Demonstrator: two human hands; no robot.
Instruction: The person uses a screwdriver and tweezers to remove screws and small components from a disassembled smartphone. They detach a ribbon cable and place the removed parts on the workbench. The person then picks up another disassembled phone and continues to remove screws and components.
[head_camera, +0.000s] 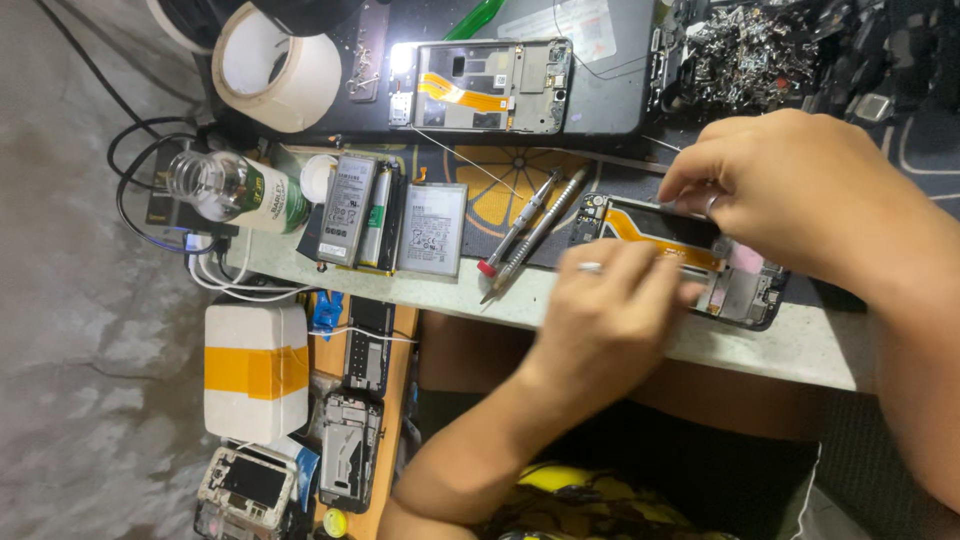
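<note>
An opened phone frame (745, 290) with an orange flex cable (625, 222) lies on the pale table edge (800, 345). My left hand (605, 320) reaches up from below and presses its fingers on the frame's near side. My right hand (800, 190) comes in from the right, its fingertips pinching the frame's far edge near the cable. Both hands cover the frame's middle. Two screwdrivers (530, 230) lie just left of the frame, untouched.
Flat phone batteries (385, 215) and a clear bottle (235, 190) lie to the left. Beyond them are a tape roll (275, 65), a second opened phone (490, 85) on a dark tray, and a pile of metal scraps (750, 50). A white foam box (255, 370) and phone frames (350, 450) sit below.
</note>
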